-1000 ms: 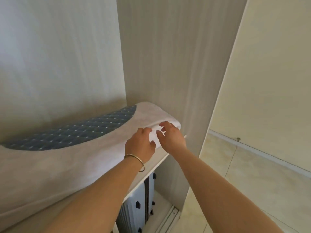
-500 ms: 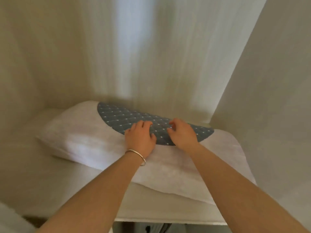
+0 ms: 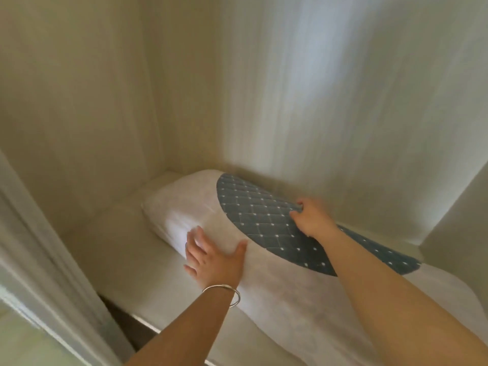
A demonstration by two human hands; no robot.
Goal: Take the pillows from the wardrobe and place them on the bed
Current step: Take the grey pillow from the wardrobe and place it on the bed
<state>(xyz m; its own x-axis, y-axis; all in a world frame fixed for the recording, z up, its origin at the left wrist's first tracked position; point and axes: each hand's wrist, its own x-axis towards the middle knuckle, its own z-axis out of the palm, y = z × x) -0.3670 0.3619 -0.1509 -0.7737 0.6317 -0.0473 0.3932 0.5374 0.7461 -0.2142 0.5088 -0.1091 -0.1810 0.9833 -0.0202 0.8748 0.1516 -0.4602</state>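
Note:
A long white pillow (image 3: 184,207) with a blue quilted oval panel (image 3: 253,212) lies on a wardrobe shelf (image 3: 124,249), its far side against the back wall. My left hand (image 3: 211,257), a thin bangle on its wrist, lies flat on the pillow's white front side with fingers spread. My right hand (image 3: 311,217) rests on the far edge of the blue panel, fingers curled over that edge. The pillow's right end runs out of view under my right forearm.
The wardrobe's pale back wall (image 3: 303,101) and left side wall (image 3: 79,114) enclose the shelf. A door frame edge (image 3: 39,260) stands at the lower left. A dark gap (image 3: 124,320) shows below the shelf's front lip.
The view has swung from the pillow's right end to its left half. My hands have spread apart: the left went to the white front side, the right to the far edge of the blue panel.

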